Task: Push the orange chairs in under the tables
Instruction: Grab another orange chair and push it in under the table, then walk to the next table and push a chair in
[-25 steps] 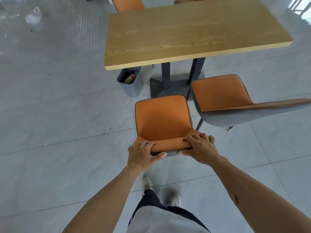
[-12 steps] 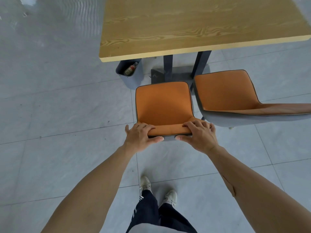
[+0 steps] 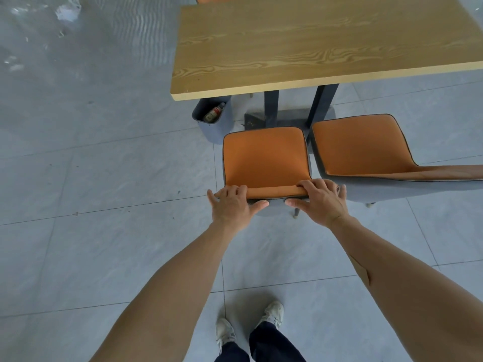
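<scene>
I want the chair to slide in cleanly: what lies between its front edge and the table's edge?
In the head view, the chair faces the table with only the dark table base and bare floor between; the grey bin stands left of that path.

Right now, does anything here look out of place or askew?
Yes. The second orange chair on the right stands turned, its back pointing right instead of squarely away from the wooden table. Crumpled white litter lies on the floor at far left. The held chair faces the table squarely.
</scene>
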A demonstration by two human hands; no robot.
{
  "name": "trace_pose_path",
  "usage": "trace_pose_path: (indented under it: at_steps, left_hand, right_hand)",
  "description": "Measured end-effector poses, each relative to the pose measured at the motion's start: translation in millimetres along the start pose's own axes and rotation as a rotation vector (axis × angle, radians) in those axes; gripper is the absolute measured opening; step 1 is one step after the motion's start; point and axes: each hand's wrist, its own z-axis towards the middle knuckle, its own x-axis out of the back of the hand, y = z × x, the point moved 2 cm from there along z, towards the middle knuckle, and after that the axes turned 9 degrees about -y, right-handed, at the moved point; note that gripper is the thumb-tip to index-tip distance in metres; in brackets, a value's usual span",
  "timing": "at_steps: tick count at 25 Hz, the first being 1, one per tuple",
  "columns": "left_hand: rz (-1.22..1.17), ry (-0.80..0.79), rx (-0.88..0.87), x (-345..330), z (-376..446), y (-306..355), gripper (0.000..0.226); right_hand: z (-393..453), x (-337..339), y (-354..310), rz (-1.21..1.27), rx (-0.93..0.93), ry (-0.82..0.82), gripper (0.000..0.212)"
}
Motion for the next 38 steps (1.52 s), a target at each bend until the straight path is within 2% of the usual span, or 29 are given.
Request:
trace_pose_path:
  at_steps: [3,6,9,11,14,18,22,26,31,34,38]
  left_hand:
    - [-0.085,-0.037,-0.032,-1.8,-15.0,-4.8,0.070]
    - [-0.107,-0.011,-0.088,-0.5,-32.7,-30.2,0.062]
    - [-0.132,-0.041,0.005,4.3,-50.4,-61.2,0.058]
    - [-0.257,-0.105,0.081,6.2,-59.8,-91.3,0.059]
    - [-0.474,-0.084,0.070,14.1,-75.1,-159.9,0.060]
    - [-0.698,0.013,0.004,28.0,-98.2,-272.8,0.053]
    - [-0.816,0.077,-0.024,44.6,-121.0,-397.0,0.061]
    - [-0.813,0.143,-0.018,71.2,-134.0,-498.6,0.068]
    - [-0.844,0.241,-0.044,124.2,-99.1,-583.2,0.062]
    - [-0.820,0.263,-0.071,162.5,-46.0,-617.4,0.055]
    - [-0.781,0.278,-0.091,228.0,46.1,-655.0,0.058]
  right_hand:
    - [-15.0,-5.4,-15.3,0.000,-0.017,0.064,0.061]
    - [-32.0,-8.9,-35.4,-0.005,0.048,0.125,0.061]
    - [-44.7,-4.2,-77.8,0.074,0.175,0.121,0.060]
    - [-46.2,0.0,-116.3,0.135,0.255,0.058,0.059]
    - [-37.6,1.4,-183.0,0.187,0.361,-0.009,0.057]
    - [-16.9,-4.6,-279.9,0.233,0.405,-0.060,0.054]
    - [5.5,-14.0,-388.5,0.228,0.453,-0.087,0.057]
    - [28.2,-17.4,-492.8,0.171,0.531,-0.090,0.060]
    - [84.0,0.5,-583.2,0.140,0.583,-0.066,0.054]
    - [140.5,22.9,-611.2,0.158,0.587,-0.034,0.053]
    - [240.1,64.6,-641.6,0.215,0.581,-0.010,0.059]
